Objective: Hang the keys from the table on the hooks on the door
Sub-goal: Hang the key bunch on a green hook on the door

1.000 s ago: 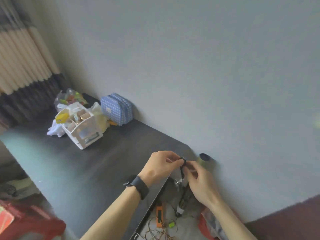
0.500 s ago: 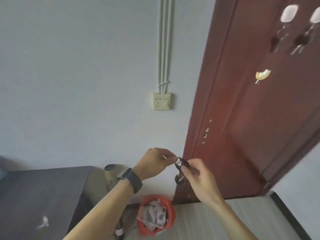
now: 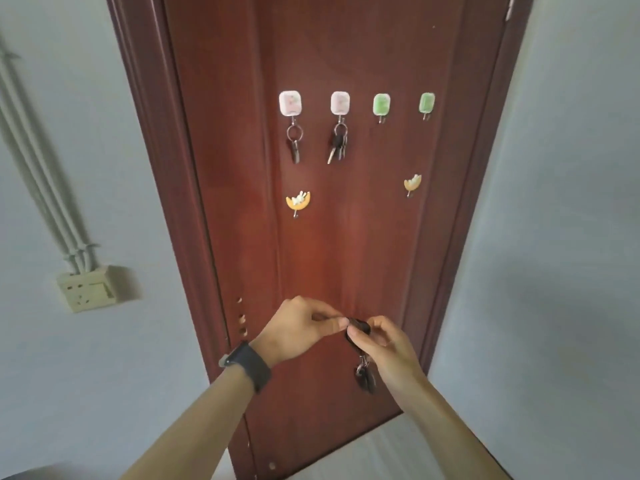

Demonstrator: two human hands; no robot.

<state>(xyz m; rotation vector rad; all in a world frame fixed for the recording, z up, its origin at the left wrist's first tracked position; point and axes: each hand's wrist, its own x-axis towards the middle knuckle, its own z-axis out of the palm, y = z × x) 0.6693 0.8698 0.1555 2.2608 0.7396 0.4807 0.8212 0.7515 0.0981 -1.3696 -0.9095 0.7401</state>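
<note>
No writing or brand can be read anywhere; the prints on the hook plates are too blurred to make out.

Wall left of the door: one cream socket plate (image 3: 87, 289), three conduits running up from it.

Red-brown door (image 3: 346, 46), hooks counted: six. Top row, four: pink hook (image 3: 290, 103) carrying a ring with keys (image 3: 294, 142); second pink hook (image 3: 340, 102) carrying a larger bunch (image 3: 338, 143); green hook (image 3: 381, 104), bare; second green hook (image 3: 426, 102), bare. Lower row, two: moon hook (image 3: 298, 201) and second moon hook (image 3: 412, 182), both bare.

Below the hooks, in front of the door: left hand (image 3: 298, 329), black band on the wrist, thumb and forefinger pinched on the top of a dark key set (image 3: 363, 372). Right hand (image 3: 384, 344) closed on the same set at its upper part. Clip and dark fob hang beneath the right hand. The set is well below every hook, touching none.
</note>
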